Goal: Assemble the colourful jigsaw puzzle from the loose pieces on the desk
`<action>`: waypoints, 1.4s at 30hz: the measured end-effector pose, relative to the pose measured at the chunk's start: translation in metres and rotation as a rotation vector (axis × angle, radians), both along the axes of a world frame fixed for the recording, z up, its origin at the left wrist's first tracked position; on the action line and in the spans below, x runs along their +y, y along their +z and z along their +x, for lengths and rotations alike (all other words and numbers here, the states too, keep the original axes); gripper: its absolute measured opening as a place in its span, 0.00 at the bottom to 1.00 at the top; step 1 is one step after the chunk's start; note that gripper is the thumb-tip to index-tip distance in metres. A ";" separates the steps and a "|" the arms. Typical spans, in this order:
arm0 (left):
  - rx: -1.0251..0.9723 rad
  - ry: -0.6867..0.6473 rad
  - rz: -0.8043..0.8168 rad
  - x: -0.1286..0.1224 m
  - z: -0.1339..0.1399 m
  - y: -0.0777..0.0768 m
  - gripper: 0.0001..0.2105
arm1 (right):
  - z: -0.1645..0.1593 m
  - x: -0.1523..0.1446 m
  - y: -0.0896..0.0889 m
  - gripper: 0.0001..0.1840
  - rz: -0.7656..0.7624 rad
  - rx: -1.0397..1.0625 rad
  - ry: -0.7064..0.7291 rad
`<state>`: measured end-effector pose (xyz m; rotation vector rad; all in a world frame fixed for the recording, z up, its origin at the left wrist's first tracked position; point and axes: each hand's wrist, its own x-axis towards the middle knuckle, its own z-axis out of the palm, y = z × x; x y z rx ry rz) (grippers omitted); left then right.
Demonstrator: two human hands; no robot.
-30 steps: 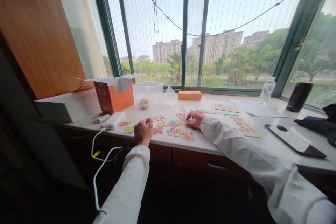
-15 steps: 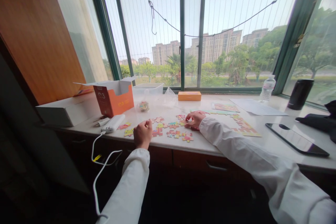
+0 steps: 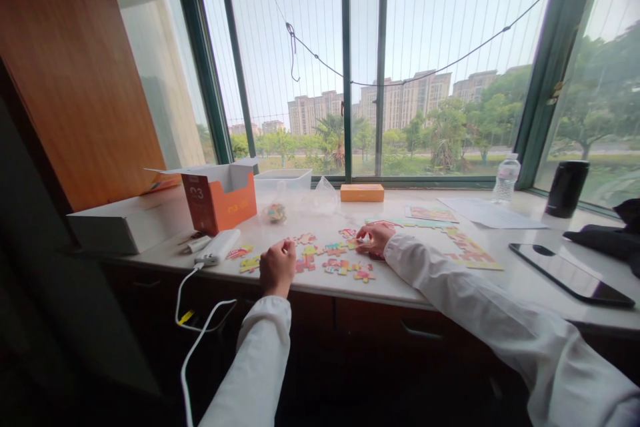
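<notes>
Several colourful jigsaw puzzle pieces [image 3: 336,249] lie loose on the white tabletop between my hands. My left hand [image 3: 278,267] is closed with curled fingers at the table's front edge, beside the pieces on the left. Whatever is inside that fist, if anything, is hidden. Among the pieces on the right, my right hand [image 3: 374,239] has its fingers bent down and drawn together at a puzzle piece, which they partly cover. A partly joined puzzle border [image 3: 467,250] lies to the right, running behind my right hand and forearm.
At the left stand an orange box [image 3: 220,199], a white box [image 3: 127,223] and a white power adapter [image 3: 219,248] with a cable. Farther back are a clear plastic tub [image 3: 285,181], a plastic bag [image 3: 320,197] and a small orange box [image 3: 362,193]. A tablet [image 3: 570,273], bottle [image 3: 507,178] and black flask [image 3: 567,188] stand right.
The view has tilted up slightly, so the table sits lower in it. Both hands keep nearly the same place and pose over the table.
</notes>
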<state>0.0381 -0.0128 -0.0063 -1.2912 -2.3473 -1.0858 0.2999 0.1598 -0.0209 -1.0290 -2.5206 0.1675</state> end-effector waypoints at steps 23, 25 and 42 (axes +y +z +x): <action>-0.032 -0.012 0.009 0.001 -0.002 -0.004 0.20 | 0.001 0.003 -0.003 0.23 0.012 -0.006 0.004; -0.022 -0.014 0.012 0.002 -0.002 -0.004 0.20 | 0.001 0.002 -0.002 0.23 0.014 -0.008 -0.001; -0.008 -0.011 0.028 0.002 -0.001 -0.004 0.20 | 0.003 0.005 0.000 0.23 -0.013 0.005 0.052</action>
